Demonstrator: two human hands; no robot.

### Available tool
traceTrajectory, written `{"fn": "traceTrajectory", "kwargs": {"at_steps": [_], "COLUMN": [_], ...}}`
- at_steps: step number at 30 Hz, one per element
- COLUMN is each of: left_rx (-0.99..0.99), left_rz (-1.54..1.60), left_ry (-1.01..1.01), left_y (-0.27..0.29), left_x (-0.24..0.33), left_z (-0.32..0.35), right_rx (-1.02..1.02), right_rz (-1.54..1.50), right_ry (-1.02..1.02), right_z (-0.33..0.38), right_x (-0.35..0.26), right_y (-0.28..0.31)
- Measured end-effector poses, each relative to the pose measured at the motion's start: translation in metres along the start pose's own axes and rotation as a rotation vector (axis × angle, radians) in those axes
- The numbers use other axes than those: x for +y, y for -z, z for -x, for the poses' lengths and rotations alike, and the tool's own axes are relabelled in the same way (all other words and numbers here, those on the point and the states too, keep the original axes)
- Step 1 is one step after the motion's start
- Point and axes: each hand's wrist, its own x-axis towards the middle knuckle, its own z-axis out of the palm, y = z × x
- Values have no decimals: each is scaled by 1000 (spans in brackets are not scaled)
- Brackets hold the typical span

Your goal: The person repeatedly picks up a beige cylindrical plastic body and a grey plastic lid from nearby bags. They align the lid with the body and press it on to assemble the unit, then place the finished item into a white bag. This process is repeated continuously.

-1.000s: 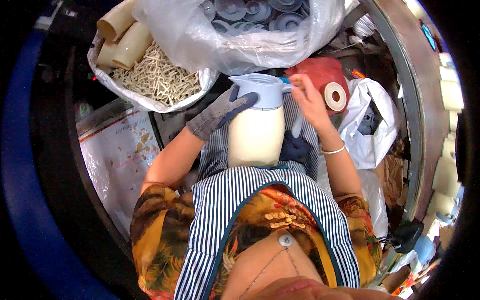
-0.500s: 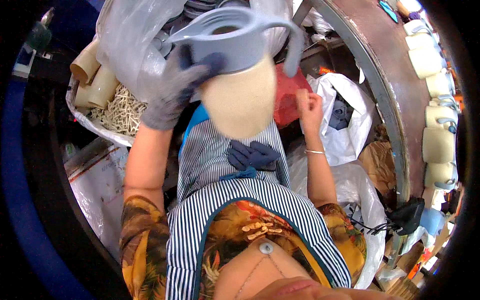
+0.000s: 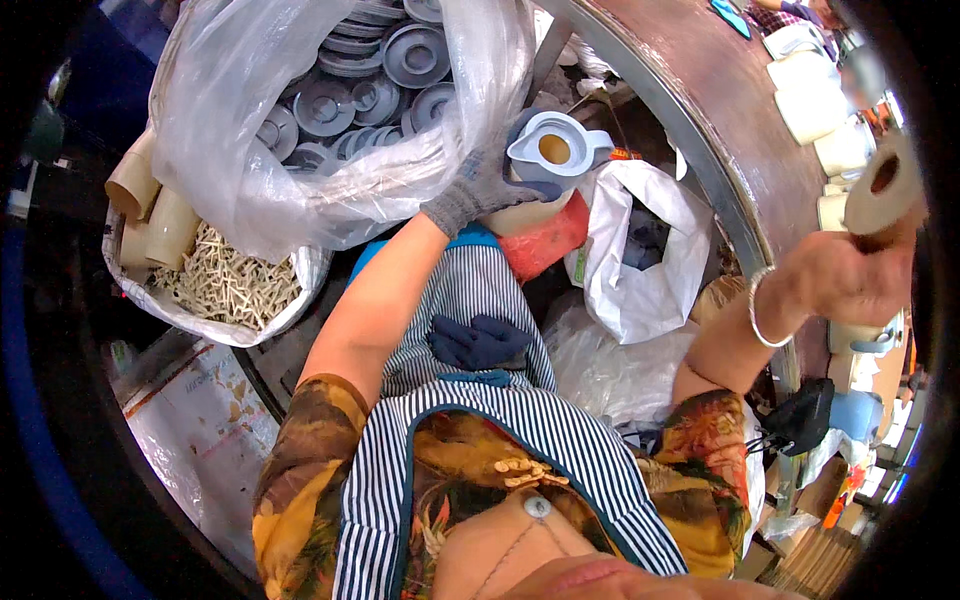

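A: What lies nearest the person?
B: A dark glove (image 3: 480, 340) on the striped apron (image 3: 470, 300), in the lap.

A: And the left hand (image 3: 490, 180)?
B: It wears a grey glove and is clamped round a cream jug (image 3: 545, 185) with a pale blue lid, held above a red bag (image 3: 545, 245), just beside a white bag (image 3: 640, 270).

A: The right hand (image 3: 850, 275)?
B: Bare, with a bracelet at the wrist, raised well apart from the left. Its fingers are closed on a tan tape roll (image 3: 885, 180), out by the curved brown table (image 3: 720, 110).

A: What's farther off on the left?
B: A sack of pale sticks (image 3: 230, 285) with cardboard tubes (image 3: 150, 210) at its edge. Beyond it stands a clear bag (image 3: 300, 190) full of grey-blue lids (image 3: 345, 100), touching the gloved hand. Cream jugs (image 3: 810, 95) stand on the table's far side.
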Motion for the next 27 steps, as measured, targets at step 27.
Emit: {"fn": "traceTrajectory", "kwargs": {"at_steps": [27], "left_rx": [305], "left_rz": [-299], "left_ry": [291], "left_y": [139], "left_x": [193], "left_z": [136], "right_rx": [-1408], "right_rz": [25], "right_ry": [-160], "right_z": [306], "right_x": [37], "right_y": [-3]}}
